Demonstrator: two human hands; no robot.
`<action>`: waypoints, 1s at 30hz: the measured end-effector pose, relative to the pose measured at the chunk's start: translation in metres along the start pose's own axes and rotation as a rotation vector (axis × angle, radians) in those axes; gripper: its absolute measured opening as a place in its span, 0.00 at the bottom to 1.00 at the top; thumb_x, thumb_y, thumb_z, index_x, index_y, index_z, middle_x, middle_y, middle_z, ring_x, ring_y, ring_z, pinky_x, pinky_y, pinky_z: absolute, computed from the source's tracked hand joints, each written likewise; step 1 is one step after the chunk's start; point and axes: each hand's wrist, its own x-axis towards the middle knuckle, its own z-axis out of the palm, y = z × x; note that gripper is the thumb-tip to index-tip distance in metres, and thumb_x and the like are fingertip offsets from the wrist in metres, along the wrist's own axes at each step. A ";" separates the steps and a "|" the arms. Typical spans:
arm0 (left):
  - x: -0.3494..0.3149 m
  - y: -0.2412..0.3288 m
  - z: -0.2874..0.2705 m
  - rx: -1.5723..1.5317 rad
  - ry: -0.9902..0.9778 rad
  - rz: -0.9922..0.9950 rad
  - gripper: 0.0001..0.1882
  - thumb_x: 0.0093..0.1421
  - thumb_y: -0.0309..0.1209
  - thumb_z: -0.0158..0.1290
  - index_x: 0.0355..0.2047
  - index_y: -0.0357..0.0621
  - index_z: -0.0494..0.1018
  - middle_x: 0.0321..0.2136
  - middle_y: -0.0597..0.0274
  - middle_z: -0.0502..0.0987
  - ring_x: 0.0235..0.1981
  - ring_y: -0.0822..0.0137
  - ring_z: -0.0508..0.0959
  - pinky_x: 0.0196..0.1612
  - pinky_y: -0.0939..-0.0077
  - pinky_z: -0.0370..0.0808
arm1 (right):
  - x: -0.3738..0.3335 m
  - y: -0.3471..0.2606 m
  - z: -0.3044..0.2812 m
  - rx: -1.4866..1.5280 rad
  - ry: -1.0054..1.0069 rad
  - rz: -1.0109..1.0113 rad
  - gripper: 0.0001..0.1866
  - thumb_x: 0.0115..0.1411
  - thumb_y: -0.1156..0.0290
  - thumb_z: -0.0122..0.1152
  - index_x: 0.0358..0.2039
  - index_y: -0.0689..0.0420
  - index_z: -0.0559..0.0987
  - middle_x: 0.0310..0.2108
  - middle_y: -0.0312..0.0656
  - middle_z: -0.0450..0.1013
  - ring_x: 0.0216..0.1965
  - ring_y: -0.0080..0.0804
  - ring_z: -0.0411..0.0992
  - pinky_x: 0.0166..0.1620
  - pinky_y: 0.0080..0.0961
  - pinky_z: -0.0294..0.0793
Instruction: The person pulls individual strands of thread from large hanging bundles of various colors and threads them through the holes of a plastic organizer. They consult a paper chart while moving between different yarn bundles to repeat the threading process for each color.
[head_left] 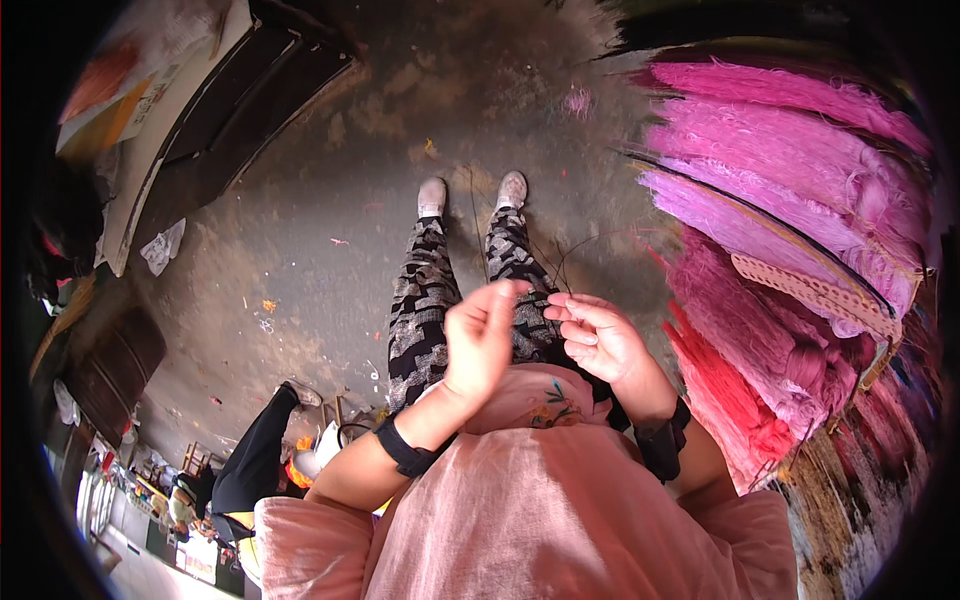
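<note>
The person stands on a stained grey floor [310, 230] and holds both hands up in front of the body, over the patterned trousers [418, 350]. The left hand [480, 338] is curled, its thumb and forefinger stretched toward the right and near each other at the tips. The right hand [610, 345] is turned partly palm up, with the thumb and fingers bent toward the left hand; the fingertips of the two hands are near each other, a small gap between them. Thin dark strands [476, 215] show just beyond the hands, in front of the legs (so fine that they almost melt into the floor). Whether either hand grips a strand, one cannot tell.

A black band [403, 447] circles the left forearm, and another dark band [662, 442] the right. The shirt [540, 500] is pink, the shoes [431, 195] pale.

To the right hang thick bundles of yarn [770, 150], running from pink and lilac to red, with a pale pink perforated strip [815, 293] across them. At upper left is a dark cabinet [235, 110], with a crumpled plastic scrap [163, 247] beside it. At lower left, another person's black-clad leg [250, 450] reaches toward the floor.
</note>
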 end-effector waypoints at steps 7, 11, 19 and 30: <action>-0.004 -0.002 -0.012 0.020 -0.001 -0.057 0.11 0.57 0.31 0.41 0.31 0.37 0.71 0.12 0.80 0.58 0.13 0.86 0.51 0.16 0.91 0.47 | 0.002 0.003 0.001 -0.047 0.024 -0.018 0.10 0.53 0.74 0.45 0.35 0.64 0.69 0.29 0.44 0.69 0.11 0.12 0.54 0.13 0.09 0.52; -0.005 -0.008 -0.009 0.116 -0.070 0.040 0.11 0.57 0.30 0.41 0.32 0.36 0.70 0.15 0.78 0.62 0.15 0.85 0.55 0.18 0.91 0.53 | 0.005 0.005 0.004 -0.054 -0.015 0.009 0.11 0.54 0.73 0.43 0.35 0.64 0.68 0.28 0.43 0.69 0.13 0.12 0.54 0.14 0.09 0.52; -0.008 -0.004 -0.006 0.412 -0.255 0.172 0.07 0.52 0.26 0.44 0.23 0.37 0.71 0.19 0.52 0.72 0.21 0.58 0.73 0.25 0.74 0.69 | 0.014 0.015 0.005 0.086 -0.121 0.080 0.16 0.56 0.64 0.39 0.36 0.65 0.68 0.29 0.39 0.68 0.15 0.14 0.54 0.16 0.09 0.54; -0.020 -0.003 -0.004 0.539 -0.325 0.268 0.05 0.50 0.27 0.46 0.22 0.40 0.70 0.14 0.55 0.68 0.17 0.58 0.71 0.19 0.71 0.68 | 0.027 0.008 0.007 -0.033 0.002 0.098 0.28 0.55 0.50 0.34 0.39 0.64 0.67 0.31 0.41 0.69 0.16 0.17 0.61 0.16 0.09 0.59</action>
